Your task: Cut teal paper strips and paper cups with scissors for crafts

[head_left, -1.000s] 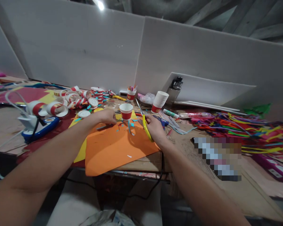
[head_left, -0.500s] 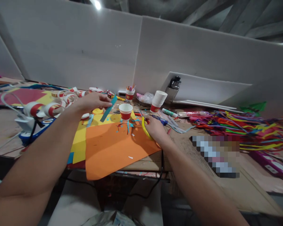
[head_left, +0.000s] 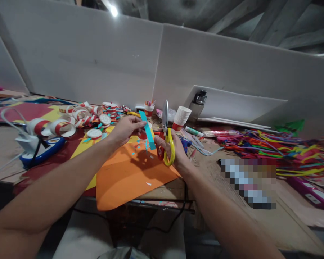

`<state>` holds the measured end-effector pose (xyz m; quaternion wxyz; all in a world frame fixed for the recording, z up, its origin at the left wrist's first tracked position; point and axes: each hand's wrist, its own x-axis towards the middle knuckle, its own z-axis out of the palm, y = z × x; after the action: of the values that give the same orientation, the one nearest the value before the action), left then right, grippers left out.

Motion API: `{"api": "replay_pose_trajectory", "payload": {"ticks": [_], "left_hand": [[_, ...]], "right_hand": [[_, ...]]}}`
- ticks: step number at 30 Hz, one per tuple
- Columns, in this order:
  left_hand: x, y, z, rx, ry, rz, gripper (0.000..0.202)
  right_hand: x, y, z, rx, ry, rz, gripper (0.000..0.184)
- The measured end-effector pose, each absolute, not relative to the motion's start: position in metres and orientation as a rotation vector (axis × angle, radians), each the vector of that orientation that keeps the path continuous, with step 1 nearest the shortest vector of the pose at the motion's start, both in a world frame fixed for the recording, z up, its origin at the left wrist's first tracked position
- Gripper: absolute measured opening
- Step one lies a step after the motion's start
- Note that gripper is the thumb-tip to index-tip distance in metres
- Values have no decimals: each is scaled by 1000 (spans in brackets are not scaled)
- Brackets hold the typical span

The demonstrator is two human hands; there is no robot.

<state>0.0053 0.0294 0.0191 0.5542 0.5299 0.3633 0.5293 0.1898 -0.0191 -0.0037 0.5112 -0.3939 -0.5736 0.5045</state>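
Observation:
A turquoise paper strip point(head_left: 147, 128) is pinched between the thumb and fingers of my left hand point(head_left: 127, 130), slanting down to the right. Its lower end is close to the fingers of my right hand point(head_left: 179, 150). That hand grips a pair of scissors point(head_left: 169, 145) with yellow and red handles, the blades pointing up and away from me. Behind the strip stands a red and white paper cup point(head_left: 143, 135), mostly covered by the strip and my hands. Under both hands lies an orange paper sheet point(head_left: 124, 180), with small paper scraps on it.
A stack of paper cups point(head_left: 181, 117) and a dark bottle point(head_left: 199, 102) stand at the back. Colourful pipe cleaners point(head_left: 297, 151) spread on the right. Curled cup pieces point(head_left: 63, 127) and a blue power strip point(head_left: 44, 151) lie on the left.
My left hand has brought the turquoise strip rightward, in front of the cup. My right hand has raised the scissors off the table, blades up, beside the strip.

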Motion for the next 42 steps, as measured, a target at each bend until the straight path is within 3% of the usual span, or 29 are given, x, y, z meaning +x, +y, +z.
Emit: {"api": "replay_pose_trajectory", "payload": {"ticks": [12, 19, 28, 42], "left_hand": [[16, 25, 5, 1189, 617, 1076, 37], [17, 22, 3, 1155, 447, 987, 35], [13, 26, 6, 1168, 517, 1109, 23], [10, 25, 10, 1176, 663, 1182, 21]], "right_hand": [[190, -17, -8, -936, -1341, 1163, 55], [190, -20, -3, -835, -1315, 1343, 42], [182, -21, -4, -826, -1165, 1474, 54], [188, -18, -9, -815, -1309, 1245, 50]]}}
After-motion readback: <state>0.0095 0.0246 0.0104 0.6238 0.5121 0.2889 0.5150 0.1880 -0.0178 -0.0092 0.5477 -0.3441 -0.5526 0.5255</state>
